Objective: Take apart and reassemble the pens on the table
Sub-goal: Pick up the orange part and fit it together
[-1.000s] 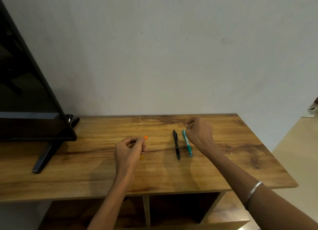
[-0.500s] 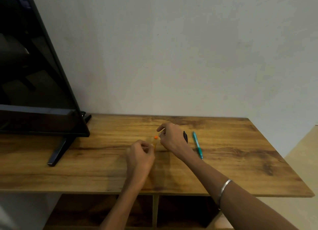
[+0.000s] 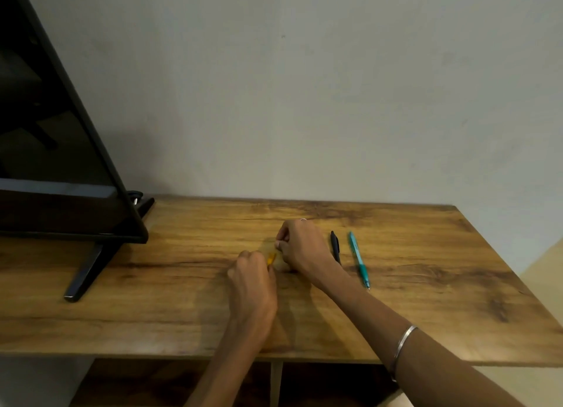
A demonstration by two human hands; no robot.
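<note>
Both hands meet over the middle of the wooden surface, fingers curled. The left hand pinches the near end of an orange pen; the right hand closes on its far end, which its fingers hide. Just right of the right hand lie a black pen and, beside it, a teal pen, apart from each other. A metal bangle circles the right forearm. Far left stands a dark screen. No writing is legible.

Grained wood table; glossy black screen.
</note>
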